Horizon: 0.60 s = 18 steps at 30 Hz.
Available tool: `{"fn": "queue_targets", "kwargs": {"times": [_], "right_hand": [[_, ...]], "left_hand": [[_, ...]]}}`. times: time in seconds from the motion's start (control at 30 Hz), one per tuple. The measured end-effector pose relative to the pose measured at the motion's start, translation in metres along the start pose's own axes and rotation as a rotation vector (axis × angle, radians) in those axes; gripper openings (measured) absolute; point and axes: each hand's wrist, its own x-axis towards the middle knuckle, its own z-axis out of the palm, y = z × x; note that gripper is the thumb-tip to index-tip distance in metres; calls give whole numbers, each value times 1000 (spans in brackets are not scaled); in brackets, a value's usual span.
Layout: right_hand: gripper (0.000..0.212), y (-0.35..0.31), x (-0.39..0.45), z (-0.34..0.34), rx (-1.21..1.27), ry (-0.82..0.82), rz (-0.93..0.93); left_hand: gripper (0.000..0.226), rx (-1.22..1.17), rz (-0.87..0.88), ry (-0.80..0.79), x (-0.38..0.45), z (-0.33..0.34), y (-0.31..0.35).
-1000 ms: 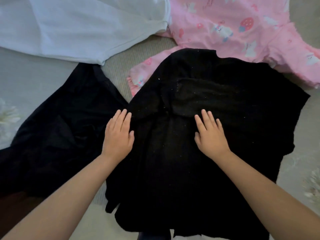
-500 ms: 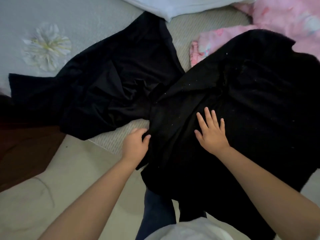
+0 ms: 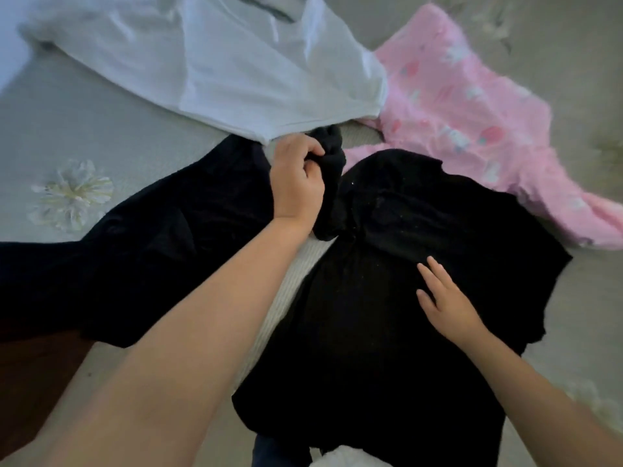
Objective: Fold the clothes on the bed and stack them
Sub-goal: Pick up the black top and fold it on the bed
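one hand, left hand (image 3: 296, 183), now lifts black garment (image 3: 387, 264) sleeve.

bed cover (image 3: 111, 136): pale grey | flower print (image 3: 72, 193) | dim light

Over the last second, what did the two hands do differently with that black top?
The left hand, flat on the black top a second ago, slid to its left edge, gripped a bunch of the fabric and has now lifted it up towards the white shirt. The right hand stays flat on the top, pressing it down.
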Motion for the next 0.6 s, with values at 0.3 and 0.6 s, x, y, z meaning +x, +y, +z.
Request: {"fn": "queue_targets", "kwargs": {"times": [0.3,0.6], "right_hand": [[37,140,-89,-25,405,359,579],[35,158,-48,11,330,415,446]], "left_hand": [[47,-67,539,-1198,-98,157,85],[44,587,481,-1087,-93,114,-35]]}}
